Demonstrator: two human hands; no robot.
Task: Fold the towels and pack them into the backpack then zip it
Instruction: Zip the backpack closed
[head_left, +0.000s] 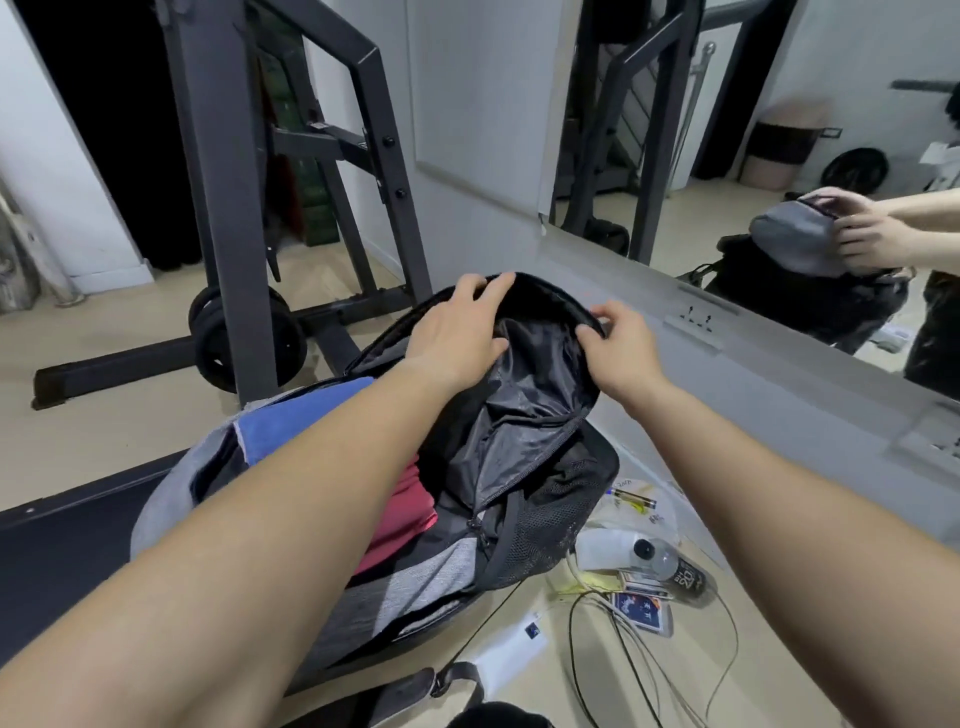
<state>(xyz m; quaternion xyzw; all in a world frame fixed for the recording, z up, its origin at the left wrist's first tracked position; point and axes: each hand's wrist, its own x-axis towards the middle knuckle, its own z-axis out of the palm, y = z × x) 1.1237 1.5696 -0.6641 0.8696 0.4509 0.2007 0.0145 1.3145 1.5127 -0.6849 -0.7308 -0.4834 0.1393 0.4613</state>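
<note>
- As the open backpack (524, 441) lies on the floor (119, 415), the left hand (457, 327) grips its raised flap's rim.
- The right hand (621, 345) pinches that rim alongside.
- Blue towel (301, 421) and red towel (402, 512) lie inside, nearer the person.

Pale floor (130, 426): open backpack (519, 431), bottle (670, 564), card packs (641, 608), white paper (511, 654), weight rack base (119, 371).

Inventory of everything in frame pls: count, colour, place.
backpack: 1, grey and black, open on floor, centre
blue towel: 1, blue, inside backpack, left
red towel: 1, red, inside backpack, middle
weight rack: 1, dark grey, behind backpack
weight plates: stack, black, at rack's foot
mirror: 1, wall, upper right
bottle: 1, clear, black cap, floor right of backpack
cables: several, black, floor lower right
left hand: 1, grips backpack flap edge
right hand: 1, pinches backpack flap edge
</note>
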